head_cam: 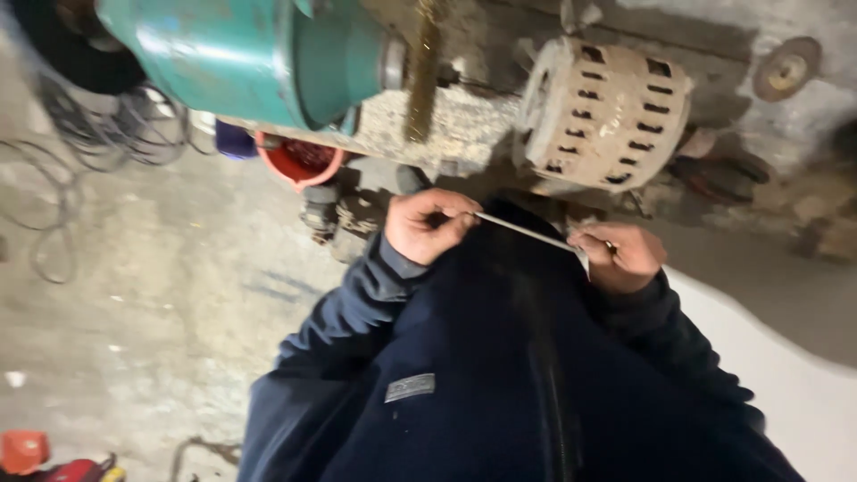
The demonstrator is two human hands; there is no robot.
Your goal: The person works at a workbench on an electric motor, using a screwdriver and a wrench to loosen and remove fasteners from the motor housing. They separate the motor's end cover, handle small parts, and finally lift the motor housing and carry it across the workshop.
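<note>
Concrete floor (161,295), dusty, fills frame left. At centre, left hand (428,225) and right hand (620,256) each pinch one end of a thin metal strip (527,234). Grey rectangular jacket patch (410,387), lower centre, blurred, unreadable.

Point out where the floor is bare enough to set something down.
Bare concrete floor lies between the loose cables and the left hand. It is crowded ahead: the teal machine, red cup and vented motor. Both hands hold a thin strip; the right hand grips its far end.
</note>
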